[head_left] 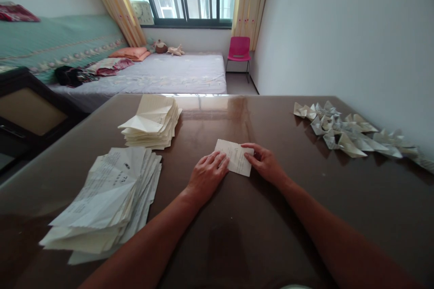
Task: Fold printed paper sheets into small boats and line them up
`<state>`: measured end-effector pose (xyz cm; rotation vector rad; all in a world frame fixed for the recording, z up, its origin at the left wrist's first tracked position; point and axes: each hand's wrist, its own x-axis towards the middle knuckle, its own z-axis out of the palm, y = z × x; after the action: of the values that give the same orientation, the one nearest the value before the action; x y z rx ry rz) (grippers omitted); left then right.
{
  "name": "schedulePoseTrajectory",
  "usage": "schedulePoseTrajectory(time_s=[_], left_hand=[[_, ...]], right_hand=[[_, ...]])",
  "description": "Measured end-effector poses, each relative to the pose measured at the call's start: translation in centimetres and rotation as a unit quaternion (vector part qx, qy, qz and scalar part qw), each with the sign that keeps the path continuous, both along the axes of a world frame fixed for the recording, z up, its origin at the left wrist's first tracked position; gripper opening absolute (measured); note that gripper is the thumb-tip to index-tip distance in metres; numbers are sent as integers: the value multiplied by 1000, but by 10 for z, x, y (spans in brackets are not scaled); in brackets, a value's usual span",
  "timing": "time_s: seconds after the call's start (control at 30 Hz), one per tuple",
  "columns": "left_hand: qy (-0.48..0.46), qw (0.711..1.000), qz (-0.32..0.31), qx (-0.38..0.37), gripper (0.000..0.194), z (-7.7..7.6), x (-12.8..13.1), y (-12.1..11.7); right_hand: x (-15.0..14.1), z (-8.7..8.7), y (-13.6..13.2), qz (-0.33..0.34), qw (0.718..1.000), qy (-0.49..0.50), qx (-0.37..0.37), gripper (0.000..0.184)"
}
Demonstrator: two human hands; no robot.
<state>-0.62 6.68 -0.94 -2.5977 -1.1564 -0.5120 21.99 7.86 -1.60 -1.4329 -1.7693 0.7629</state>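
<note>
A small folded sheet of printed paper lies on the brown glossy table in front of me. My left hand rests flat on its left side, fingers stretched over the paper. At the opposite edge, my right hand pinches the paper between thumb and fingers. To the left are two piles of creased sheets: a nearer pile of printed paper and a farther cream pile. Several folded paper boats stand in a cluster on the right.
The table reaches toward a bed under the window. A pink chair stands beyond the far edge, and a dark cabinet is at the left. The white wall runs along the right side.
</note>
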Motion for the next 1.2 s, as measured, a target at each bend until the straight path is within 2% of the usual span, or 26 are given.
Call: schedulePoseTrajectory(time_s=[0.1,0.2,0.27,0.33,0.37,0.43,0.47,0.5,0.53,0.63,0.7,0.8,0.87,1.03,1.2], left_hand=[[-2,1000,-22,1,29,5,0,-3],[13,999,-41,-16,28,8,-2,-5],[9,999,-43,-31,27,7,-3,-5],[-27,998,-26,-46,25,5,-6,-4],[-52,997,-19,-55,25,4,-6,-2],[-104,992,-21,-74,25,1,-8,0],[-128,988,-27,-83,26,0,-8,1],[-148,984,-35,-91,26,-1,-7,2],[-163,981,-44,-98,26,-1,-7,2],[-173,975,-66,-119,26,-2,-7,2],[-154,975,-82,-134,26,-2,-8,2],[-123,977,-86,-150,24,0,-11,0],[-120,977,-69,-161,22,0,-12,-1],[-186,962,13,-199,25,-3,-8,0],[-224,944,87,-226,26,-5,0,4]], right_hand=[[-9,-2,-5,-22,986,136,-97,38],[-10,3,-9,-22,976,179,-122,43],[-3,11,-11,-14,990,117,-78,45],[8,21,-13,-12,1000,23,13,51],[14,24,-13,21,999,-14,45,60],[24,26,-14,109,987,-80,83,91],[27,25,-15,143,979,-112,95,102],[28,22,-14,162,971,-138,108,105],[28,19,-14,170,965,-157,122,100],[26,10,-10,179,959,-157,155,59],[26,8,-7,211,955,-141,152,36],[28,8,-5,252,952,-130,116,25],[28,8,-5,232,962,-116,85,24],[17,6,-2,116,988,-102,9,37],[-3,2,1,-25,984,-178,-4,40]])
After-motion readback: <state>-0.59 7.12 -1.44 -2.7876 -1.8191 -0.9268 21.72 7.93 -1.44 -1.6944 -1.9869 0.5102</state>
